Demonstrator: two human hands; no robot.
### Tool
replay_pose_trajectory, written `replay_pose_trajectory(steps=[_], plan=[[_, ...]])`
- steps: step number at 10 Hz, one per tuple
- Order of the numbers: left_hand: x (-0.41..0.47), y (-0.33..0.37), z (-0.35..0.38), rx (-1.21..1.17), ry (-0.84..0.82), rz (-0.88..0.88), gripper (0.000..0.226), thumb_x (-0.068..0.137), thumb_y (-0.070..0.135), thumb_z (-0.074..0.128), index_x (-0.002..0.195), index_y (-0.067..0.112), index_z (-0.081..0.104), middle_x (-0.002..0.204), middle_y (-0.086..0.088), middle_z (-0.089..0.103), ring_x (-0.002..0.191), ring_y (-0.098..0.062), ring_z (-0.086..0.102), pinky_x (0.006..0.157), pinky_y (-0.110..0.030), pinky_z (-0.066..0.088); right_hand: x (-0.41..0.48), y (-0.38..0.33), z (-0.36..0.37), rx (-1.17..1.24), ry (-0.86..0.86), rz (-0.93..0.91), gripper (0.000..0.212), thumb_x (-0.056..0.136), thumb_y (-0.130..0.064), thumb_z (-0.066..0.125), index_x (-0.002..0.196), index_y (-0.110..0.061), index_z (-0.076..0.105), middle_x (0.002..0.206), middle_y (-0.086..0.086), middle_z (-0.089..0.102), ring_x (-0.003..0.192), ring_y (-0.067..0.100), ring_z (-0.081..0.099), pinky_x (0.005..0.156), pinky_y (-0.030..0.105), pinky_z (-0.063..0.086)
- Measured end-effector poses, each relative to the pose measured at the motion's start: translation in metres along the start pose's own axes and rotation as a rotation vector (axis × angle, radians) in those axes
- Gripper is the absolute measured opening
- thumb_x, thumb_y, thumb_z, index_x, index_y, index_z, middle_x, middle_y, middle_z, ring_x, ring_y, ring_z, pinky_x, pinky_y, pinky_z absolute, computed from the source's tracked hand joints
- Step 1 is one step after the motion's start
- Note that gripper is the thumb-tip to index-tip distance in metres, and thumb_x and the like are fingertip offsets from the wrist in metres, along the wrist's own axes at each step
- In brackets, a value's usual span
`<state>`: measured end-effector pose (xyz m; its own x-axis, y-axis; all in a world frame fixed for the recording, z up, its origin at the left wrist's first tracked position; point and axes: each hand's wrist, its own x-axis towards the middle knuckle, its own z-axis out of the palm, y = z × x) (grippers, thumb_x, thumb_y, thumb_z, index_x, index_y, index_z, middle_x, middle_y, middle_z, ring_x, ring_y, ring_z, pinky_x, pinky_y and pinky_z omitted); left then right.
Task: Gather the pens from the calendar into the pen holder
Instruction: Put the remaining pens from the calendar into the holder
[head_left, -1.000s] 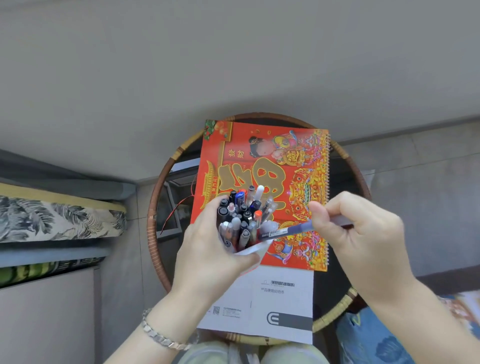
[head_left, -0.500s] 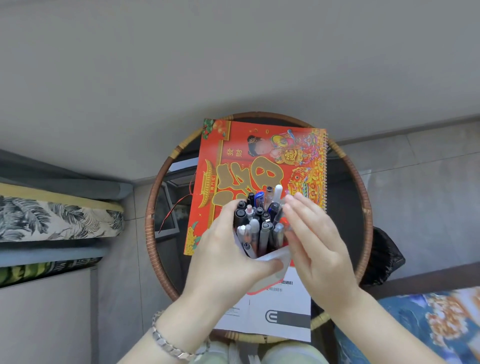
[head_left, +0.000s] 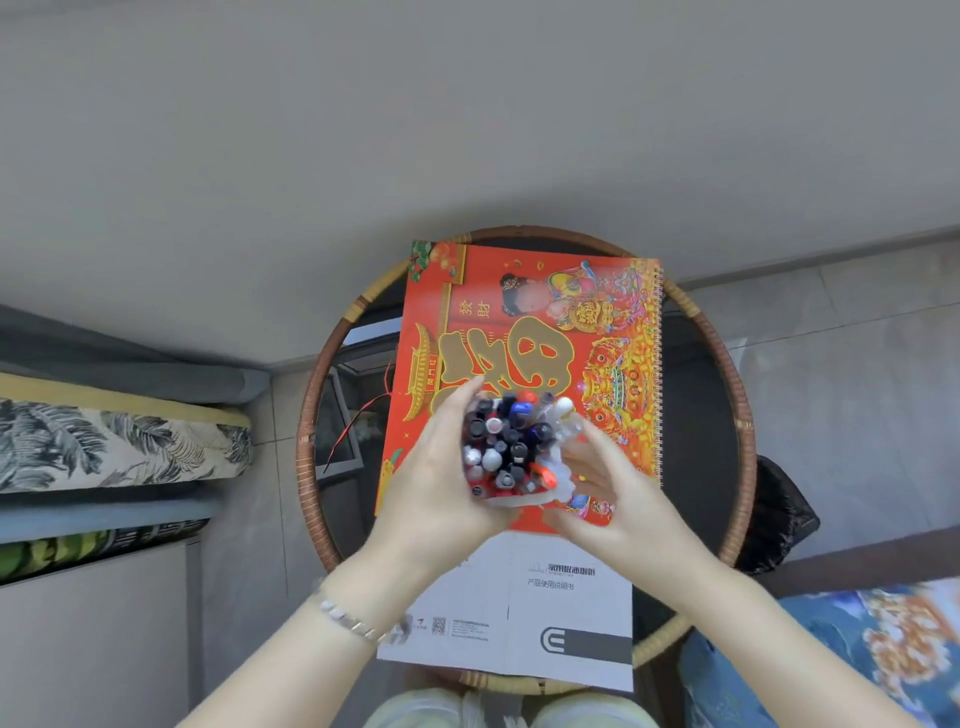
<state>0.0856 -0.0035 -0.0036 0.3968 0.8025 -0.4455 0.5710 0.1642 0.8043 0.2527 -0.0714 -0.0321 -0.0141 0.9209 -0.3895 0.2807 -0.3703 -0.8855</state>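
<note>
A red and gold spiral-bound calendar lies on a round glass table. Above its lower half I hold a clear pen holder packed with several pens, caps pointing up at the camera. My left hand grips the holder from the left. My right hand cups its right side, fingers bent around the clear wall. No loose pen shows on the visible part of the calendar; my hands hide its lower middle.
The table has a rattan rim. A white printed manual lies at its near edge. A leaf-patterned cushion is at left, a blue floral fabric at bottom right, a black bag beside the table.
A second ago my right hand was feeding a blue pen into the holder. That pen now stands among the others, and my right hand has moved onto the holder's right side.
</note>
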Motion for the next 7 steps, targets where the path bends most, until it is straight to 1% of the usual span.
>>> replay_pose_trajectory(steps=[1,2,3,4,5,6,7], plan=[[0.039,-0.013,0.011,0.024,-0.031,0.100,0.094,0.062,0.007,0.081,0.140,0.025,0.032,0.128,0.012,0.042,0.122,-0.007,0.047,0.102,-0.021,0.040,0.028,0.002,-0.007,0.004,0.067,0.054,0.051,0.079,-0.004,0.070,0.099,-0.046,0.050,0.100,-0.025,0.063,0.092,-0.005,0.065,0.074,0.008,0.050],[0.069,-0.020,0.016,0.045,-0.002,0.149,0.085,0.062,0.006,0.083,0.134,0.011,0.040,0.130,0.005,0.038,0.119,0.002,0.038,0.106,-0.015,0.032,0.044,0.005,-0.011,0.014,0.113,0.072,0.045,0.083,-0.003,0.066,0.101,-0.042,0.053,0.102,-0.022,0.063,0.087,-0.007,0.065,0.070,0.008,0.050],[0.092,-0.028,0.021,0.054,-0.071,0.134,0.089,0.061,0.013,0.086,0.136,0.010,0.038,0.135,0.002,0.036,0.123,-0.004,0.036,0.105,-0.015,0.028,0.059,0.018,-0.009,-0.022,0.150,0.166,0.043,0.083,-0.001,0.065,0.119,-0.023,0.055,0.109,-0.006,0.065,0.100,0.012,0.065,0.080,0.020,0.053],[0.096,-0.042,0.025,0.110,-0.137,0.114,0.087,0.064,0.011,0.085,0.137,0.014,0.037,0.133,0.009,0.033,0.125,-0.003,0.035,0.096,-0.008,0.026,0.062,0.028,-0.003,-0.096,0.150,0.240,0.051,0.084,-0.004,0.064,0.130,-0.022,0.051,0.118,-0.001,0.064,0.097,0.012,0.063,0.089,0.032,0.050],[0.095,-0.052,0.024,0.154,-0.142,0.095,0.098,0.066,0.011,0.085,0.144,0.022,0.026,0.154,0.005,0.023,0.142,-0.010,0.022,0.109,-0.023,0.027,0.060,0.029,0.001,-0.126,0.146,0.252,0.057,0.085,-0.005,0.062,0.136,-0.025,0.045,0.115,-0.009,0.059,0.087,0.008,0.062,0.087,0.030,0.050],[0.091,-0.048,0.019,0.280,-0.180,0.058,0.106,0.073,0.007,0.078,0.150,0.021,0.007,0.160,0.002,0.009,0.146,-0.017,0.015,0.113,-0.039,0.031,0.055,0.030,0.001,-0.271,0.126,0.329,0.054,0.086,-0.010,0.063,0.136,-0.019,0.045,0.126,-0.001,0.060,0.115,0.017,0.057,0.095,0.032,0.045],[0.089,-0.042,0.009,0.405,-0.188,-0.041,0.091,0.080,-0.002,0.065,0.149,0.013,0.007,0.158,-0.009,0.013,0.141,-0.027,0.027,0.107,-0.041,0.039,0.050,0.021,-0.005,-0.393,-0.001,0.457,0.038,0.090,-0.017,0.057,0.128,-0.012,0.054,0.126,0.007,0.061,0.115,0.023,0.057,0.096,0.036,0.047]])
